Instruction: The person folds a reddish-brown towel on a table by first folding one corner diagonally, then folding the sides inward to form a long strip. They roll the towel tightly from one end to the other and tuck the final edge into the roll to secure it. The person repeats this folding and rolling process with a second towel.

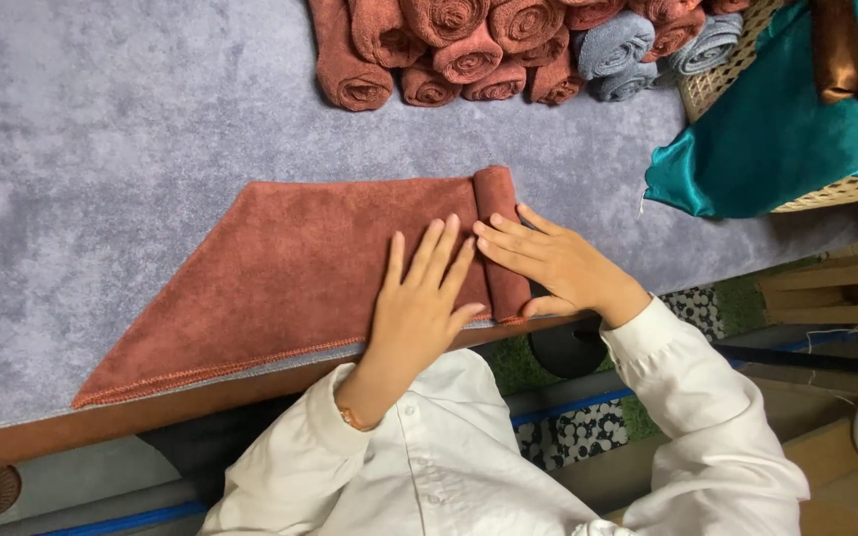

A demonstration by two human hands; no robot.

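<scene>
Right now the person is pressing both bare hands on a rust-brown towel (290, 273) that is lying flat on a grey cloth-covered table (101, 149). The towel is folded into a slanted shape, with its long stitched edge running along the near edge of the table, and its right end is already turned into a short tight roll (501, 238).

The left hand (419, 303) is lying open, palm down, with the fingers spread a little, on the flat part of the towel just beside the roll. It is not closing around anything. The right hand (548, 263) is also open, and its fingers are resting on the roll from the right side, while the thumb is reaching under the near end of the roll at the table edge. Both hands are only pressing, not gripping.

At the far edge of the table, a pile of rolled towels (469, 50) is lying, most of them rust-brown and a few grey-blue. To the right, well apart from the hands, a teal shiny cloth (777, 129) is hanging over a woven basket (712, 84). The person is wearing a white long-sleeved shirt (449, 467).
</scene>
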